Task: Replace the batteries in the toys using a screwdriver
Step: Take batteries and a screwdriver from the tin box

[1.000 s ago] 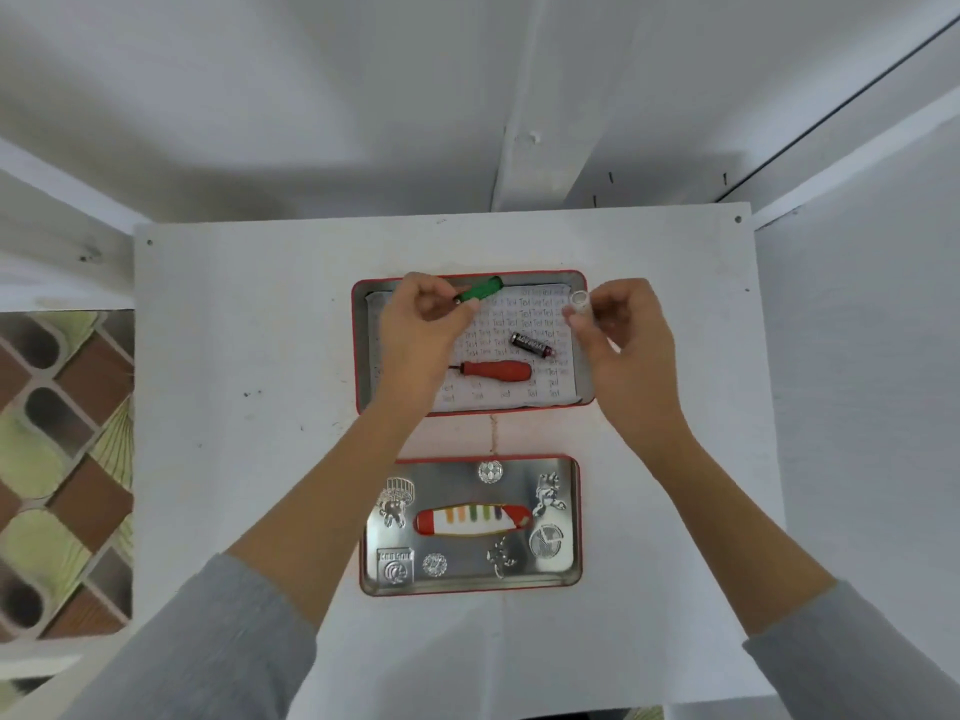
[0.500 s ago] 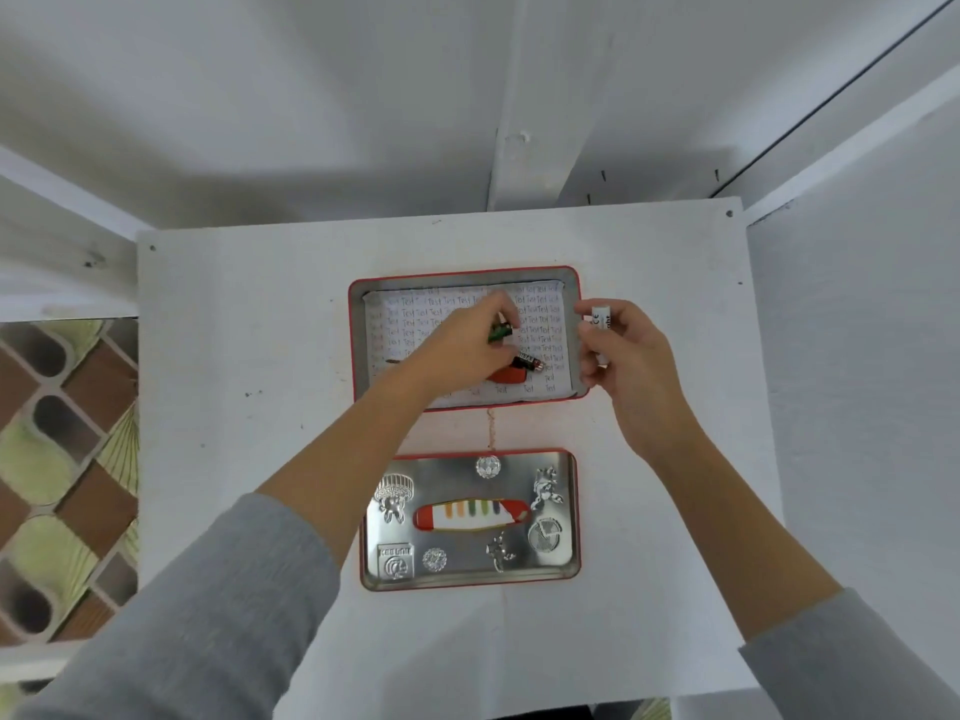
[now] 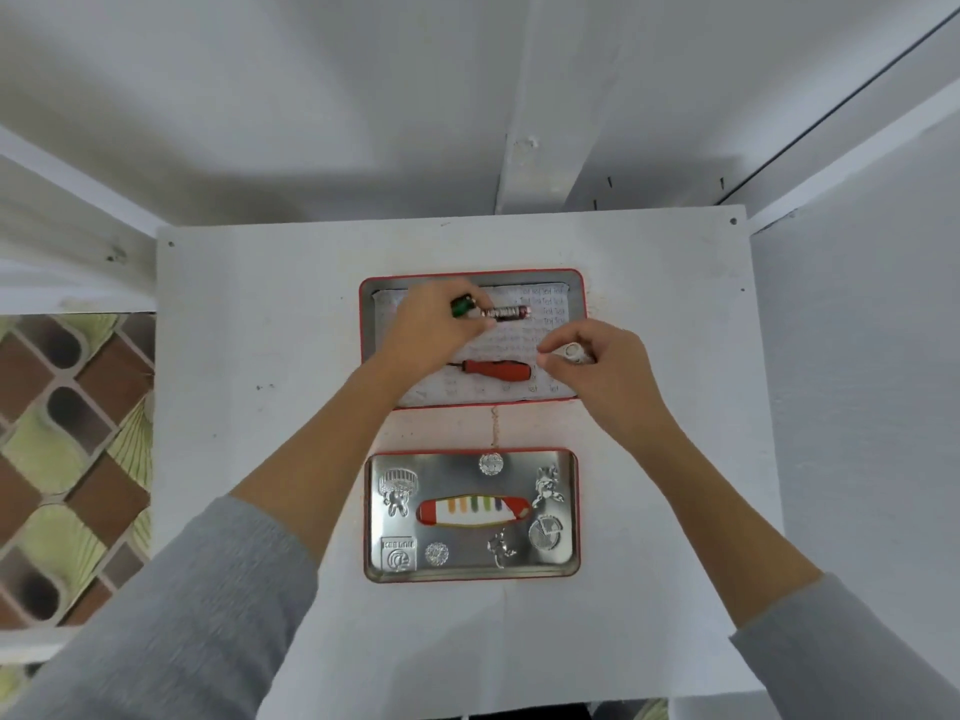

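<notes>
An open red-rimmed tin (image 3: 368, 335) lined with printed paper sits at the middle of the white table. My left hand (image 3: 434, 327) hovers over its upper left, holding a small green toy (image 3: 462, 306) and pinching a dark battery (image 3: 506, 312) that sticks out to the right. My right hand (image 3: 608, 376) is over the tin's right side and pinches a small white cylindrical piece (image 3: 571, 350). A red-handled screwdriver (image 3: 498, 370) lies loose in the tin between my hands, shaft pointing left.
The tin's silver embossed lid (image 3: 470, 514) lies nearer to me, joined to the tin by a thin chain (image 3: 494, 426). White walls close in the table at the back and right. Patterned floor (image 3: 67, 459) shows past the left edge.
My left hand reached right, picked the battery up off the paper and carried it to the tin's upper left. My right hand moved down and in over the tin with the white piece.
</notes>
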A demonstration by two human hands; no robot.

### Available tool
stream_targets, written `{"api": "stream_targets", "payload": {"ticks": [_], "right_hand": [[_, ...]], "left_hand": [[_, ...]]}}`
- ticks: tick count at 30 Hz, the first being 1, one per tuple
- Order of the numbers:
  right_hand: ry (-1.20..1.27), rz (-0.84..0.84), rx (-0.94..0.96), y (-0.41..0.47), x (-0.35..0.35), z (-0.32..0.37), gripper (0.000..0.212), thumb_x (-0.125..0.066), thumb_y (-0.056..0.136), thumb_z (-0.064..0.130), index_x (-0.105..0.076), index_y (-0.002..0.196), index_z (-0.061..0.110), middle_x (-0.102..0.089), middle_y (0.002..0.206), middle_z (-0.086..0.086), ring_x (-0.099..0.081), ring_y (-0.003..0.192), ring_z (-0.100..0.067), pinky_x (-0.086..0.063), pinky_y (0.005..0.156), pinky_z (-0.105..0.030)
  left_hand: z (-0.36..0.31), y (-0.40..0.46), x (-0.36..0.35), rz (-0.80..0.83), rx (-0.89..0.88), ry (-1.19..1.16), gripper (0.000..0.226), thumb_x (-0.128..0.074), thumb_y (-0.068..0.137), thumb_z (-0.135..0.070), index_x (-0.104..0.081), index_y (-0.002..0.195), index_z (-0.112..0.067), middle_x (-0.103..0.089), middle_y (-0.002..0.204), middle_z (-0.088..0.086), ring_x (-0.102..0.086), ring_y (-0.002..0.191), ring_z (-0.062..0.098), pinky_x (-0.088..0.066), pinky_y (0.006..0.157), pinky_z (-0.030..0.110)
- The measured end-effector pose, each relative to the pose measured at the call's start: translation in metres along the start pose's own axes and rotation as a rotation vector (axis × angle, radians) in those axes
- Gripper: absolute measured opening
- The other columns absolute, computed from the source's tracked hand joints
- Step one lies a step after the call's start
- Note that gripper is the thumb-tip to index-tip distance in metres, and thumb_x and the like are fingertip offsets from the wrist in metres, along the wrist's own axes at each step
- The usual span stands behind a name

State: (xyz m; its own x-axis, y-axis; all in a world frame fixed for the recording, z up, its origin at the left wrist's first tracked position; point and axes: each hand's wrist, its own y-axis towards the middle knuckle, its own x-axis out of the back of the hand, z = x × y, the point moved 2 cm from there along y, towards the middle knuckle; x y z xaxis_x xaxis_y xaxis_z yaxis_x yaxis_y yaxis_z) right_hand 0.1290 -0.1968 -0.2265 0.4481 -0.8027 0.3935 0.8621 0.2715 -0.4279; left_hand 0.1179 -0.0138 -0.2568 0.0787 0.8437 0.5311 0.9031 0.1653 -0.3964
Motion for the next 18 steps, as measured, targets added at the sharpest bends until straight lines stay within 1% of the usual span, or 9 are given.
{"api": "stream_targets", "payload": {"ticks": [2,3,4,6,7,10,13,16,18], "right_hand": [[-0.205,0.05,0.042,0.01,-0.008,0.005,0.008,-0.071,0.08,0.016,-0.065,0.078,0.022,-0.062,0.083,0.012,-0.057,0.081,-0.01,-0.043,0.07,-0.023],[-0.32,0.075,0.052,0.016,-0.013,0.007,0.007,-0.07,0.081,0.02,-0.065,0.081,0.023,-0.063,0.088,0.012,-0.056,0.083,-0.009,-0.042,0.07,-0.022],[-0.435,0.096,0.059,0.022,-0.018,0.009,0.005,-0.069,0.082,0.023,-0.065,0.085,0.024,-0.064,0.095,0.01,-0.054,0.085,-0.008,-0.041,0.07,-0.022],[-0.623,0.128,0.082,0.034,-0.03,0.011,0.016,-0.068,0.082,0.03,-0.066,0.097,0.024,-0.065,0.108,0.007,-0.054,0.089,-0.009,-0.043,0.07,-0.024],[-0.685,0.15,0.094,0.038,-0.035,0.012,0.022,-0.068,0.082,0.033,-0.065,0.102,0.024,-0.064,0.111,0.005,-0.056,0.094,-0.012,-0.043,0.07,-0.024],[-0.829,0.245,0.128,0.048,-0.05,0.013,0.033,-0.068,0.08,0.04,-0.063,0.107,0.023,-0.063,0.113,0.003,-0.057,0.102,-0.017,-0.042,0.069,-0.024],[-0.991,0.307,0.165,0.052,-0.061,0.011,0.03,-0.067,0.081,0.038,-0.063,0.107,0.023,-0.063,0.11,0.0,-0.057,0.1,-0.019,-0.042,0.069,-0.024],[-1.021,0.3,0.2,0.051,-0.062,0.013,0.024,-0.064,0.085,0.035,-0.065,0.105,0.021,-0.064,0.108,-0.003,-0.057,0.098,-0.02,-0.043,0.07,-0.025],[-0.951,0.302,0.18,0.047,-0.058,0.014,0.022,-0.064,0.085,0.033,-0.066,0.102,0.019,-0.064,0.106,-0.001,-0.057,0.097,-0.019,-0.046,0.072,-0.028]], "left_hand": [[-0.001,-0.01,0.025,-0.117,0.031,-0.109,0.011,-0.072,0.084,-0.013,-0.067,0.09,-0.019,-0.061,0.086,-0.011,-0.054,0.077,0.0,-0.042,0.069,0.007],[0.0,-0.015,0.036,-0.159,0.039,-0.144,0.01,-0.072,0.084,-0.012,-0.068,0.091,-0.018,-0.062,0.086,-0.011,-0.054,0.076,-0.001,-0.041,0.068,0.004],[0.001,-0.019,0.045,-0.191,0.045,-0.174,0.01,-0.072,0.083,-0.011,-0.069,0.091,-0.016,-0.063,0.086,-0.009,-0.054,0.075,0.0,-0.042,0.068,0.006],[0.005,-0.025,0.057,-0.237,0.067,-0.215,0.009,-0.072,0.084,-0.012,-0.07,0.092,-0.014,-0.062,0.081,-0.01,-0.053,0.072,0.001,-0.042,0.067,0.012],[0.007,-0.028,0.06,-0.256,0.078,-0.229,0.009,-0.071,0.084,-0.012,-0.07,0.093,-0.013,-0.061,0.08,-0.011,-0.053,0.071,0.001,-0.04,0.067,0.013],[0.012,-0.034,0.068,-0.301,0.093,-0.265,0.01,-0.071,0.084,-0.01,-0.071,0.094,-0.009,-0.058,0.076,-0.013,-0.052,0.066,-0.004,-0.036,0.062,0.008],[0.015,-0.041,0.075,-0.341,0.1,-0.291,0.008,-0.071,0.084,-0.007,-0.07,0.092,-0.008,-0.051,0.063,-0.019,-0.047,0.052,-0.009,-0.031,0.054,0.004],[0.018,-0.048,0.083,-0.377,0.11,-0.311,0.008,-0.072,0.083,-0.008,-0.071,0.092,-0.008,-0.047,0.049,-0.022,-0.042,0.049,-0.004,-0.03,0.053,0.007],[0.015,-0.052,0.088,-0.392,0.109,-0.323,0.008,-0.071,0.084,-0.008,-0.071,0.092,-0.008,-0.046,0.046,-0.022,-0.039,0.048,0.0,-0.028,0.052,0.009]]}}
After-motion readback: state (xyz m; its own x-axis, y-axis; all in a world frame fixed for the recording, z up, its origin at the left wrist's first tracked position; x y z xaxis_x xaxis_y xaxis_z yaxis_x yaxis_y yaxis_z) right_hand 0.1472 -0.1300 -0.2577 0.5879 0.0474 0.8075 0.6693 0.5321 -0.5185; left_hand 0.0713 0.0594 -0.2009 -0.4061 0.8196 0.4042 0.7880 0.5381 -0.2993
